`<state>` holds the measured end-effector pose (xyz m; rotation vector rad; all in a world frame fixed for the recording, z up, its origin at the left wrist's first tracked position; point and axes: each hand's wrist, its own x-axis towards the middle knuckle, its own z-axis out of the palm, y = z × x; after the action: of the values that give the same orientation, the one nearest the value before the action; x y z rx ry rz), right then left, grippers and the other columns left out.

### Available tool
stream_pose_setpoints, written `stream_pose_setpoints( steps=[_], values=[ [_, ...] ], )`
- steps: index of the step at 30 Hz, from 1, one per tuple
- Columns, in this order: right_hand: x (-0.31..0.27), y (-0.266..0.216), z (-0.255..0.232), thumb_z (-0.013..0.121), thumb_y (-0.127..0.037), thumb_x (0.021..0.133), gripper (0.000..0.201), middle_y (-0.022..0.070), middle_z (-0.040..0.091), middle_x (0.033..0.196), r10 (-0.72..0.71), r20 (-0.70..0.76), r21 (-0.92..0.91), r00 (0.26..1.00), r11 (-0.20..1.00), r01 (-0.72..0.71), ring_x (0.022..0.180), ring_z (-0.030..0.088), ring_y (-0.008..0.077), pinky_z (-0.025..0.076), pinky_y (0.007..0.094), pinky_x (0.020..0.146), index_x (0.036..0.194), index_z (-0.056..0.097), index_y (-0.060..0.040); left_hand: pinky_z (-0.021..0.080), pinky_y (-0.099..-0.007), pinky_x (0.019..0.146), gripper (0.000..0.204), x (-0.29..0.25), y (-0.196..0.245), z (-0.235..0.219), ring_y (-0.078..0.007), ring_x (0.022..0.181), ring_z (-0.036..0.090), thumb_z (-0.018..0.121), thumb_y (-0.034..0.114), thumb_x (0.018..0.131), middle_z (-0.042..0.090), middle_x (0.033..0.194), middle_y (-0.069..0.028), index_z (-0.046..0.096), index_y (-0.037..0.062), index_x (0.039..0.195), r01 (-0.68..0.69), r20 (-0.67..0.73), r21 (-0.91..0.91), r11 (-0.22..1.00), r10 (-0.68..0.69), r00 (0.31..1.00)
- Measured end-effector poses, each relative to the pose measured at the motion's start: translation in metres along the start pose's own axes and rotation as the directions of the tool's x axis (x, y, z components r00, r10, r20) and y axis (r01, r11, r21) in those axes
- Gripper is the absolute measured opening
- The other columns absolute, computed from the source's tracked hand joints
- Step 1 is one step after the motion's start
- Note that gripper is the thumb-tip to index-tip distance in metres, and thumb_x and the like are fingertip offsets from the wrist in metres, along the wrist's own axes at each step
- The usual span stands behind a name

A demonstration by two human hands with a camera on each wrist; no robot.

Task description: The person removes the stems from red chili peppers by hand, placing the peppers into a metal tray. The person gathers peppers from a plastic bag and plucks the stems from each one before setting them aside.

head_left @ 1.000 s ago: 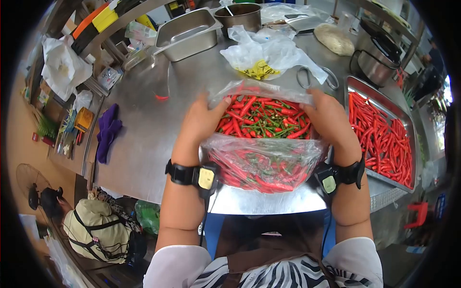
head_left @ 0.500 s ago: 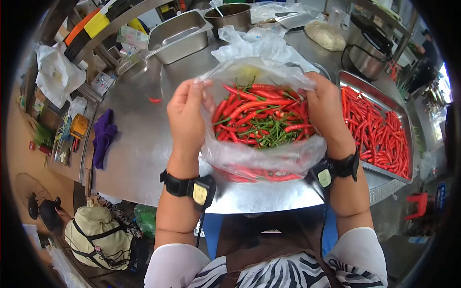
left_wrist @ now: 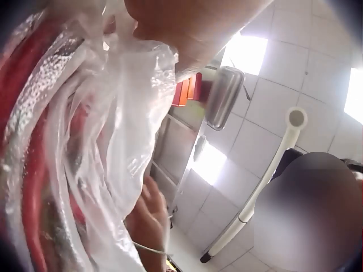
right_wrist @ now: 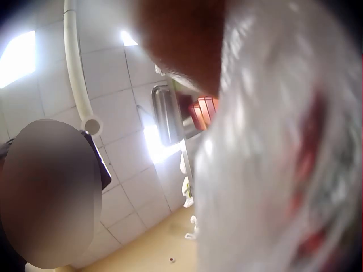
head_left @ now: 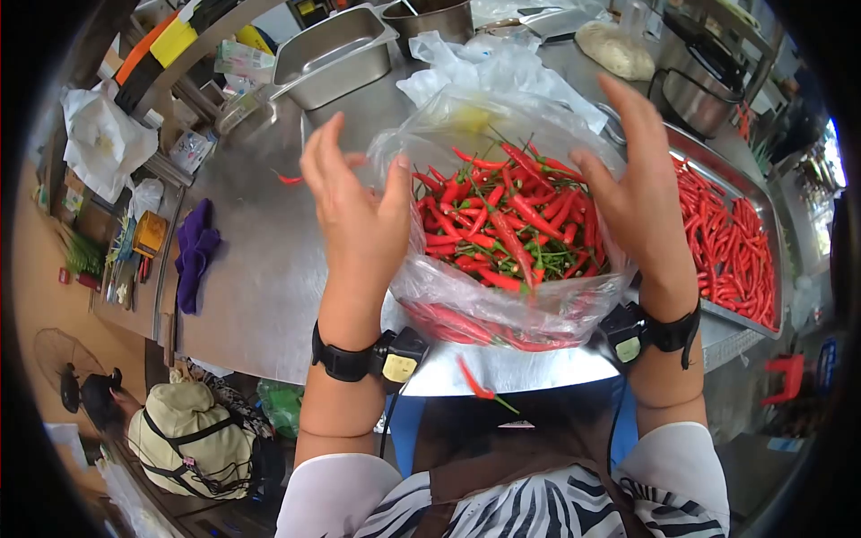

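A clear plastic bag (head_left: 574,300) full of red chili peppers with green stems (head_left: 525,224) stands wide-mouthed at the table's front. Along its left side is my left hand (head_left: 359,211), fingers spread and raised, thumb near the rim. My right hand (head_left: 639,184) flanks the opposite side, its fingers straight and thumb apart. Neither hand grips the plastic. One loose chili (head_left: 477,384) shows in front of the bag, overlapping the table's front edge. Crumpled plastic (left_wrist: 130,107) fills much of the left wrist view; in the right wrist view the bag (right_wrist: 244,181) is blurred.
A metal tray (head_left: 778,305) of red chilies stands at right. Behind the bag lie crumpled white plastic (head_left: 502,76) and partly hidden scissors (head_left: 613,125). A steel pan (head_left: 332,54), a pot (head_left: 430,20) and a cooker (head_left: 700,103) stand farther back. A purple cloth (head_left: 195,255) lies left.
Both hands have let go of the bag's rim and spread their fingers. The peppers in the bag have shifted into a higher heap. A loose chili now shows at the front edge.
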<state>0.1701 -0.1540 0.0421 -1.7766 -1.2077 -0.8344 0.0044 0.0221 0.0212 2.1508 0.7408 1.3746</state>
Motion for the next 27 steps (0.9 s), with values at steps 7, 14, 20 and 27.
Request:
stream_pose_setpoints(
  steps=[7, 14, 20, 27],
  values=[
    [-0.012, -0.068, -0.041, 0.066, 0.004, 0.074, 0.025, 0.0174, 0.067, 0.086, -0.472, 0.399, 0.625, 0.786, 0.768, 0.144, 0.067, 0.063, 0.0278, 0.049, 0.0356, 0.061, 0.098, 0.065, 0.0073, 0.052, -0.0306, 0.075, 0.042, 0.006, -0.046, 0.016, -0.0224, 0.103, 0.056, 0.071, 0.014, 0.082, 0.049, 0.129, -0.0158, 0.059, 0.004, 0.121, -0.357, 0.025, 0.16, 0.92, 0.358, 0.933],
    [-0.034, -0.065, -0.078, 0.068, -0.008, 0.078, 0.024, 0.0159, 0.066, 0.081, -0.321, 0.72, 0.461, 0.616, 0.884, -0.078, 0.067, 0.065, 0.0248, 0.05, 0.0322, 0.061, 0.097, 0.066, 0.0072, 0.046, -0.0332, 0.084, 0.03, -0.007, -0.025, 0.009, -0.0269, 0.095, 0.058, 0.064, 0.014, 0.083, 0.058, 0.107, -0.0169, 0.063, 0.0024, 0.111, -0.219, -0.002, 0.22, 0.951, 0.225, 0.974],
    [-0.084, -0.046, -0.078, 0.064, -0.002, 0.084, 0.014, 0.0111, 0.066, 0.083, -0.146, 0.607, 0.375, 0.781, 0.92, -0.119, 0.07, 0.065, 0.019, 0.049, 0.0294, 0.062, 0.096, 0.066, 0.0038, 0.048, -0.0325, 0.083, 0.032, -0.005, -0.026, 0.009, -0.0256, 0.106, 0.056, 0.068, 0.015, 0.082, 0.055, 0.118, -0.0163, 0.065, 0.0061, 0.113, -0.474, 0.018, 0.322, 0.819, 0.495, 0.868],
    [-0.042, -0.038, -0.064, 0.061, 0.0, 0.088, 0.014, 0.01, 0.064, 0.089, -0.105, 0.489, 0.36, 0.866, 0.929, -0.091, 0.08, 0.063, 0.0178, 0.049, 0.0285, 0.069, 0.101, 0.065, 0.0027, 0.05, -0.0229, 0.066, 0.03, -0.014, 0.017, 0.006, -0.0159, 0.098, 0.059, 0.066, 0.003, 0.085, 0.05, 0.129, -0.0145, 0.065, 0.0055, 0.114, -0.593, -0.275, -0.107, 0.798, 0.549, 0.789]
  ],
)
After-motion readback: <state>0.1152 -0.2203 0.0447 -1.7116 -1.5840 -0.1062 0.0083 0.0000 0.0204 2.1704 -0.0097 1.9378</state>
